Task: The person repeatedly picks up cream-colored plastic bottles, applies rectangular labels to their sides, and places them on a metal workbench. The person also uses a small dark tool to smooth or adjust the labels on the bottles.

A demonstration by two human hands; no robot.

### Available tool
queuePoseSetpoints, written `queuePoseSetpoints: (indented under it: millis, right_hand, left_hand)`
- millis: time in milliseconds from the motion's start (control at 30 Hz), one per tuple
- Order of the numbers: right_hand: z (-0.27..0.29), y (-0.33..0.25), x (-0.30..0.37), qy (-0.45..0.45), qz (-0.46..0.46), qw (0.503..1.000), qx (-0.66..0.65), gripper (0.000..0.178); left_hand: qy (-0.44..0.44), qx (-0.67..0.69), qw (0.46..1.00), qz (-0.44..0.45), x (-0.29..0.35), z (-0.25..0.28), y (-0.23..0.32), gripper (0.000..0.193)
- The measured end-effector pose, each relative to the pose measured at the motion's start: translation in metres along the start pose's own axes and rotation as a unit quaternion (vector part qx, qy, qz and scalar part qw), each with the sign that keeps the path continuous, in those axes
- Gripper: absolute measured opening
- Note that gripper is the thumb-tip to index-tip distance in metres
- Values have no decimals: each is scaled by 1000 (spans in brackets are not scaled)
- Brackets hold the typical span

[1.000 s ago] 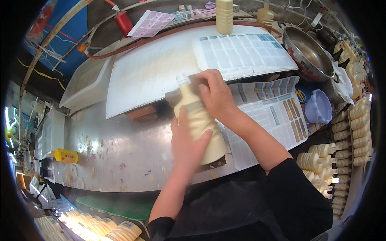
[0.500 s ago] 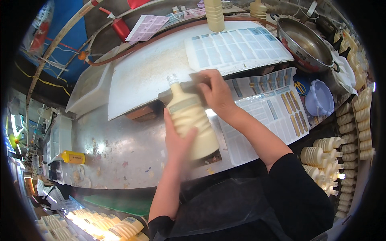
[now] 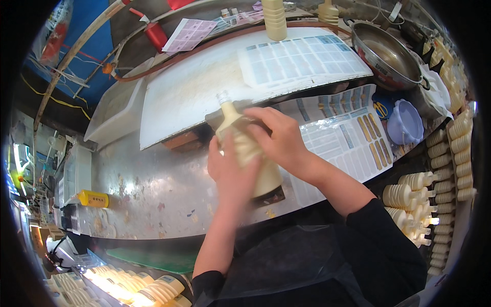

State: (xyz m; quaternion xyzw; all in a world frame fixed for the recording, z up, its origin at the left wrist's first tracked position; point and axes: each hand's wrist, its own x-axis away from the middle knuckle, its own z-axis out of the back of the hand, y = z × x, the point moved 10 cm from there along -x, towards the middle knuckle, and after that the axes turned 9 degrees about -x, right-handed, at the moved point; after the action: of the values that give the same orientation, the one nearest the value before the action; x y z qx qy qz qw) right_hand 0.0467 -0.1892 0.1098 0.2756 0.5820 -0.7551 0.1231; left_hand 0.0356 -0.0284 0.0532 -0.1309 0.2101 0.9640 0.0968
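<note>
A cream-coloured ribbed bottle (image 3: 267, 176) with a clear threaded neck lies tilted in front of me, its neck pointing away. My left hand (image 3: 232, 166) is smeared by motion and lies over the bottle's ribbed side, its fingers and thumb resting round it. At the bottle's shoulder, my right hand (image 3: 273, 133) is closed with its fingertips pinched around a thin, flat greyish piece (image 3: 239, 123), partly hidden under the fingers. Behind the bottle's shoulder a dark support (image 3: 212, 119) shows a little.
Printed label sheets (image 3: 335, 138) lie to the right; another sheet (image 3: 296, 59) is on the raised white board (image 3: 179, 94). A metal pan (image 3: 391, 51) and lilac bucket (image 3: 405, 123) stand at far right. Bottles (image 3: 409, 197) are stacked right. A yellow bottle (image 3: 93, 199) lies left.
My right hand has come down and nearer, onto the bottle's shoulder. My left hand has shifted up and right across the bottle's side, blurring, and the bottle has moved slightly right.
</note>
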Motion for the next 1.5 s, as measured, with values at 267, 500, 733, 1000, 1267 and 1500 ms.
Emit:
queuePoseSetpoints:
  millis: [267,500,733,1000,1267,1500]
  right_hand:
    - [24,82,-7,29,-79,996,34,34]
    - [17,68,1,14,-84,996,-1,31]
    - [-12,-28,21,-42,227,964,131,20]
    - [20,16,-31,-46,-47,996,-62,17]
    - [196,114,-83,66,-133,943,298,27]
    - [248,201,-152,8,-150,844,515,43]
  left_hand:
    - [-48,80,995,31,-5,-15,-4,99]
    - [-38,184,980,59,-2,-18,-10,104]
    - [-27,111,991,66,-2,-23,-15,107]
    - [-28,149,986,66,25,-14,-13,104]
    - [-54,264,954,132,36,-28,-17,106]
    - [-34,290,947,131,41,-33,-22,105]
